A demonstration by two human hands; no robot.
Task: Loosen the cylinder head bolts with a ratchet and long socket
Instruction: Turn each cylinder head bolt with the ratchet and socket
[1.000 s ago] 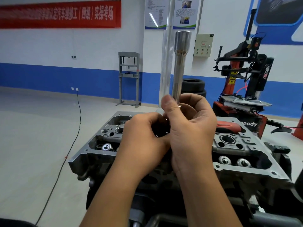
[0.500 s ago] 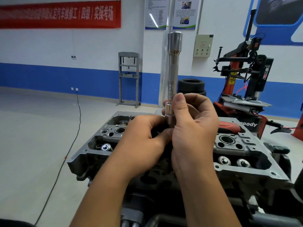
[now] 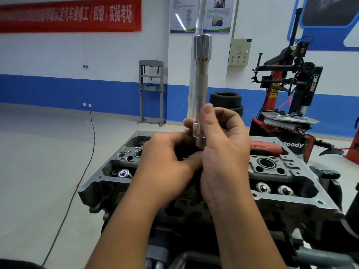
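Head view: both hands held a long socket (image 3: 201, 82) upright over the cylinder head (image 3: 287, 183).
Right hand (image 3: 223, 152) fingers curled round the socket's lower end, thumb along the shaft. Left hand (image 3: 167, 158) fingers curled at its base, gripping something hidden, likely the ratchet. Red-handled tool (image 3: 266, 147) lay at the head's far right edge.

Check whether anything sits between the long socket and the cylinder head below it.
Only the hands: the long socket stands upright, held by the right hand, with the left hand at its base, above the cylinder head.
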